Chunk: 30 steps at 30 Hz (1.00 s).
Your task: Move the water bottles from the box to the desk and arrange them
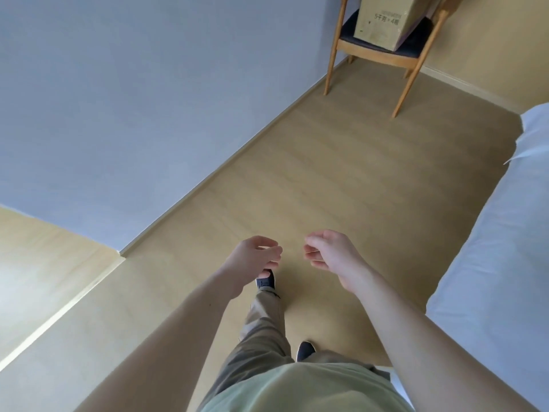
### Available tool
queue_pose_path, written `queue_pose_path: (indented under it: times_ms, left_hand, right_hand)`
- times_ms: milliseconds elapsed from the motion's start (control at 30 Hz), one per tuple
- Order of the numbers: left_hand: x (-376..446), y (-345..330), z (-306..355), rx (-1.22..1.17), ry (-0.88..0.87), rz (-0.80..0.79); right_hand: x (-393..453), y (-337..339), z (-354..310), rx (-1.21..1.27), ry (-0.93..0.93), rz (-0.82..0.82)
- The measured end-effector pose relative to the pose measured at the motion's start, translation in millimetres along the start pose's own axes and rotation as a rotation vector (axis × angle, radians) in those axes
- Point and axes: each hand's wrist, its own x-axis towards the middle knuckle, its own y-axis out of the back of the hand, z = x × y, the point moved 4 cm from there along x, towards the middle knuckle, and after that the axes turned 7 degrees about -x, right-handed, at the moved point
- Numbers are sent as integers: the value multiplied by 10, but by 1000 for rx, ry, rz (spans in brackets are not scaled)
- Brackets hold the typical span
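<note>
Both hands out in front of me, low, over bare floor. My left hand [258, 254] hangs with fingers loosely curled and nothing in it. My right hand [326, 250] is the same — fingers bent inward, relaxed, palm turned toward the left, holding nothing. The two are near each other but not touching.

Below them, my legs in tan trousers, one dark shoe [266, 279] forward just under the left hand, the other shoe [305, 350] back near my body. It reads as mid-stride, though I judge that from the stance only.

Further out: wood-tone floor [341, 173] running ahead, a pale grey wall [133, 99] along the left, the white edge of a bed [505, 233] on the right.

At the far end, top of view, a wooden chair [377, 53] with a dark seat, and on that seat the cardboard box [383, 22] — its top is cut off by the frame edge, so I cannot tell whether it is open or what is inside. Well apart from my hands.

No water bottles visible anywhere. No desk in view either.

Progress, as I judge it: nothing here shows a bottle placed, and I cannot see the desk to count any. What is left from this point: reach the box, take bottles out, carry them to the desk, line them up.
</note>
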Motion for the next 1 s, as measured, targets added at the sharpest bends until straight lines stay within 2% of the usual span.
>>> queue_pose_path:
  times_ms: [567,1000]
  left_hand:
    - [1817,509,1873,168,-6,-179]
    - [3122,114,2991,245,7,-247]
  right_hand:
    - [1559,2,-1749,101,-64,149]
    - [2733,782,-2494,140,-157,226]
